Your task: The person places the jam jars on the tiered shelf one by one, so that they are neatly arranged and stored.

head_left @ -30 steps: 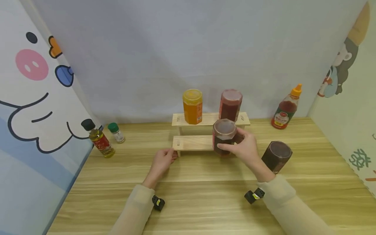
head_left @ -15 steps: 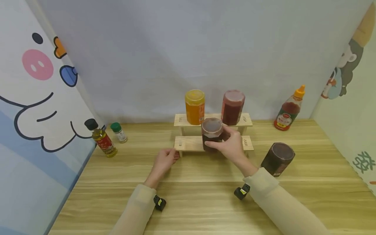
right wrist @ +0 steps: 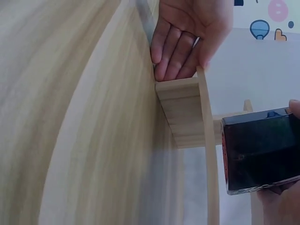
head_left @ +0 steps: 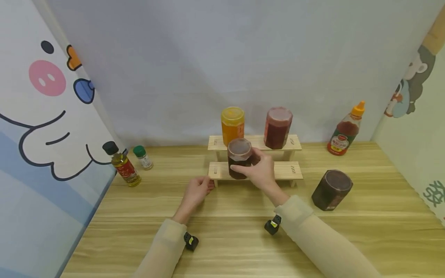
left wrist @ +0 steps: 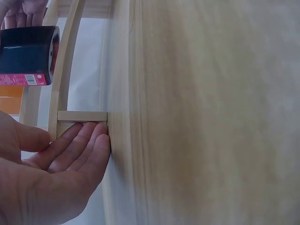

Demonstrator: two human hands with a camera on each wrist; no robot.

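My right hand grips a dark jar with a pale lid, thumb in front and fingers round the far side. The jar is upright over the left part of the lower step of a two-step wooden rack. In the right wrist view a thin gap separates the jar from the board. My left hand is at the rack's left end. In the left wrist view its extended fingers touch the outside of the leg, and the thumb meets the board's end.
On the upper step stand an orange-yellow jar and a red jar. Another dark jar is right of the rack, with a sauce bottle behind it. An oil bottle and a green-capped shaker stand left.
My right hand has carried the dark jar leftward along the lower step, from its right part to its left part. The left hand stays at the rack's left end. The view has shifted slightly.
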